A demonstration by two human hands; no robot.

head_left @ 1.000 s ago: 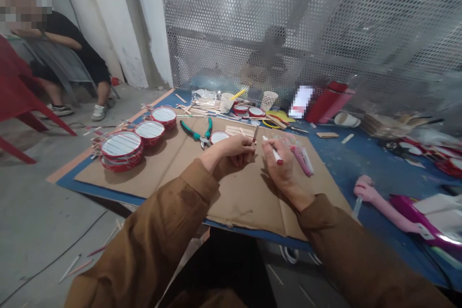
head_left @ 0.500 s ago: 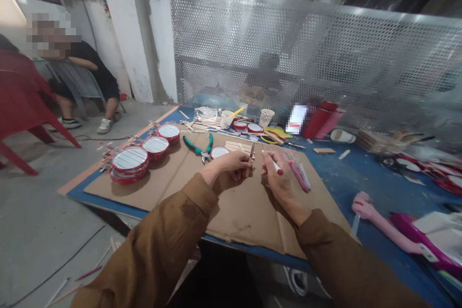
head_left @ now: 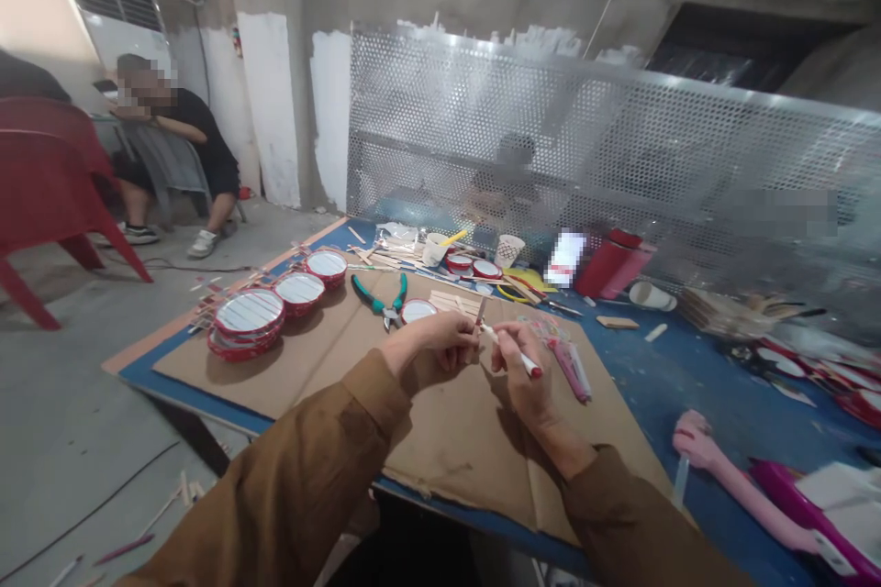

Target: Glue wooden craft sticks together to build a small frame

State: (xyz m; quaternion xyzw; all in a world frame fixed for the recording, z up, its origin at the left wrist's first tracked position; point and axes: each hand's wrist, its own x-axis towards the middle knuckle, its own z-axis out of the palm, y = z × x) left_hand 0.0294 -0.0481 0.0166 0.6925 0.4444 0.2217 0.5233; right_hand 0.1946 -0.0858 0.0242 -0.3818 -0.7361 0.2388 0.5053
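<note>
My left hand (head_left: 444, 339) is closed on a small wooden stick (head_left: 480, 312) that stands up from the fingers, partly brown-red on its face. In my right hand (head_left: 527, 376) is a white marker (head_left: 510, 351) with a red end, its tip touching or very near the stick. Both hands are above the cardboard sheet (head_left: 454, 440). Just beyond the left hand lie a small red-rimmed drum-like disc (head_left: 418, 312), green-handled pliers (head_left: 387, 301) and a row of flat wooden sticks (head_left: 455, 301).
Stacked red-rimmed discs (head_left: 249, 312) stand at the left. Cups (head_left: 507, 249), a phone (head_left: 565, 259) and a red bottle (head_left: 609, 264) line the back. A pink hot glue gun (head_left: 743, 486) is at the right. A person (head_left: 185, 138) sits beyond a red chair (head_left: 51, 174).
My right hand has moved left, bringing the marker's tip to the stick. The left hand keeps its hold. The camera view has tilted up slightly.
</note>
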